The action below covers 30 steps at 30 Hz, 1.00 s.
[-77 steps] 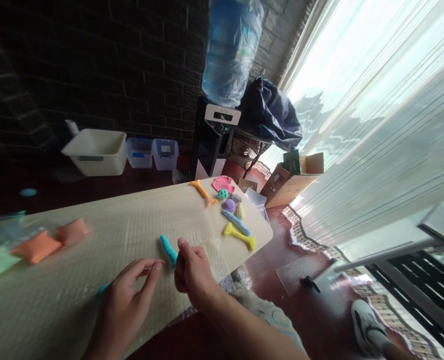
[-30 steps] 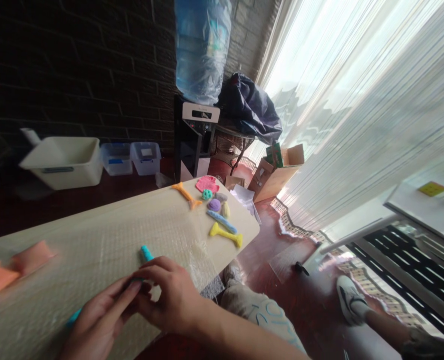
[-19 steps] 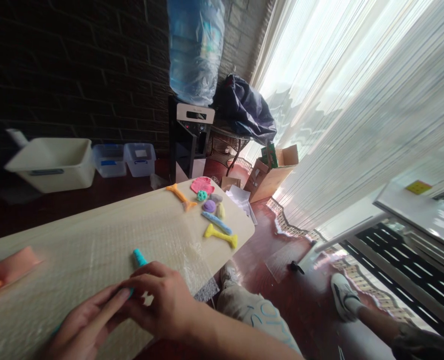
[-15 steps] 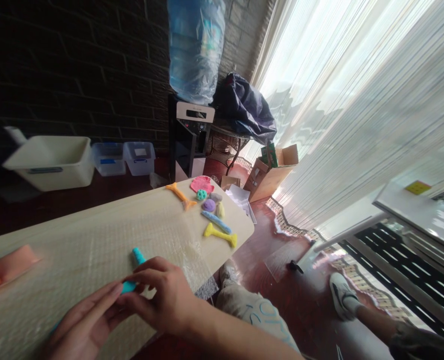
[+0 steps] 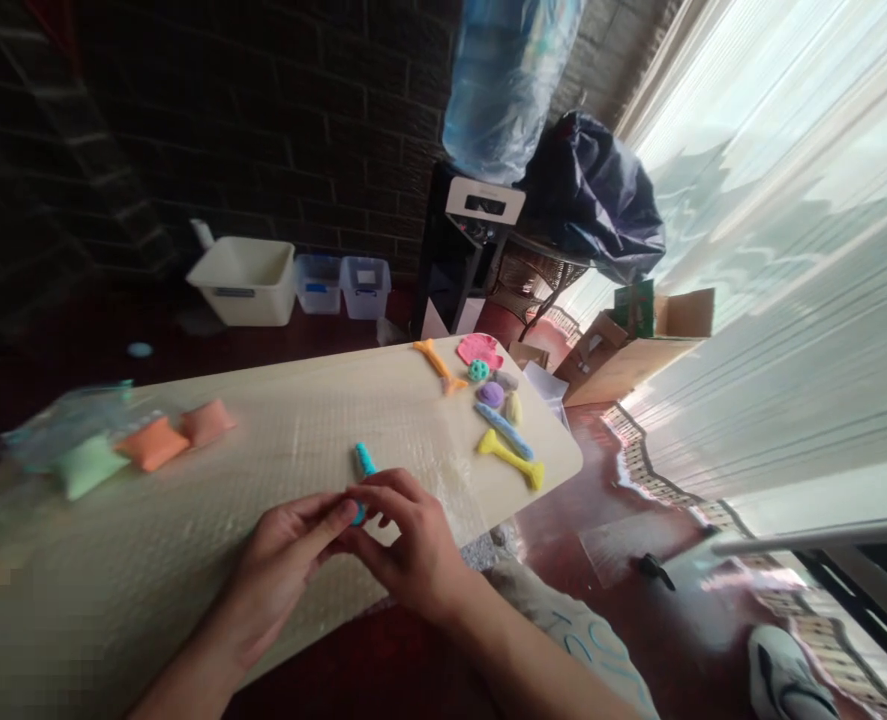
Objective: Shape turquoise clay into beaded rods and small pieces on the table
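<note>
A small lump of bright blue modelling clay (image 5: 358, 514) shows between the fingertips of both hands. My left hand (image 5: 289, 550) pinches it from the left, with thumb and fingers pressed together. From the other side my right hand (image 5: 415, 535) closes its thumb and fingertips on the same lump, which they mostly hide. Just beyond the fingers a short turquoise clay roll (image 5: 365, 458) lies on bubble wrap (image 5: 285, 455). Farther right on the table are a yellow clay bone shape (image 5: 510, 460), a blue clay stick (image 5: 504, 430) and an orange clay bone shape (image 5: 440, 366).
Orange (image 5: 154, 444) and pale green clay packets (image 5: 90, 466) sit at the table's left. A pink clay piece (image 5: 479, 350) and a purple ball (image 5: 490, 394) lie near the rounded far right corner. Beyond stand a water dispenser (image 5: 462, 255), bins (image 5: 255, 300) and a cardboard box (image 5: 623, 365).
The view has swung left, so the table and its things appear farther right and the clay packets show fully. Both hands still pinch the blue clay above the bubble wrap.
</note>
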{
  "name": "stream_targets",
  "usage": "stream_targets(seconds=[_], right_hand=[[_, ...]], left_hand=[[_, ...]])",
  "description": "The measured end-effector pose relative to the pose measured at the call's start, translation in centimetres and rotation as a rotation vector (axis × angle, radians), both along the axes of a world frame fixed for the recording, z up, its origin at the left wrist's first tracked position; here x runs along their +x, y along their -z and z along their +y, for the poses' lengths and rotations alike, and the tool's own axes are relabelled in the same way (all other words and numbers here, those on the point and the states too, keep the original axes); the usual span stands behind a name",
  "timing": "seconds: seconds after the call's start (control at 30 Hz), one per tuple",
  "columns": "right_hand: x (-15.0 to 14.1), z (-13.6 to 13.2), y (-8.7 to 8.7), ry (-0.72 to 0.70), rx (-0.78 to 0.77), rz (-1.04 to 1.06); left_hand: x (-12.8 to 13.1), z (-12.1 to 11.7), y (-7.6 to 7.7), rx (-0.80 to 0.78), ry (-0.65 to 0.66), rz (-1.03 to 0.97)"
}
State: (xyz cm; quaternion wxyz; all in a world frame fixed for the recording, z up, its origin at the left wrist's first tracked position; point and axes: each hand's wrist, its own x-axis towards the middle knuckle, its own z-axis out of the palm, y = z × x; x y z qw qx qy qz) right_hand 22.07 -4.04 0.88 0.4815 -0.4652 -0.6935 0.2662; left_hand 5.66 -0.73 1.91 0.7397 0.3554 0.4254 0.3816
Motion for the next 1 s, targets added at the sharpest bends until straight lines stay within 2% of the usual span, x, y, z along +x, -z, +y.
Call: stream_targets(seconds=[0.13, 0.37, 0.57, 0.73, 0.83, 1.0], right_hand=[[0.0, -0.1, -0.5, -0.026, 0.012, 0.013], [0.1, -0.1, -0.6, 0.010, 0.043, 0.053], [0.1, -0.1, 0.0, -0.021, 0.084, -0.007], [0.1, 0.0, 0.2, -0.009, 0.057, -0.060], [0.1, 0.0, 0.2, 0.002, 0.053, -0.038], [0.2, 0.0, 0.0, 0.026, 0.050, -0.039]], left_hand=[[-0.2, -0.1, 0.5, 0.027, 0.024, 0.033], [-0.1, -0.3, -0.3, -0.077, 0.016, -0.179], [-0.5, 0.0, -0.8, -0.117, -0.070, -0.038], [-0.3, 0.2, -1.1, -0.154, -0.050, 0.053], [-0.3, 0.1, -0.1, -0.160, -0.060, 0.054], [-1.0, 0.1, 2.8, -0.214, -0.152, 0.006]])
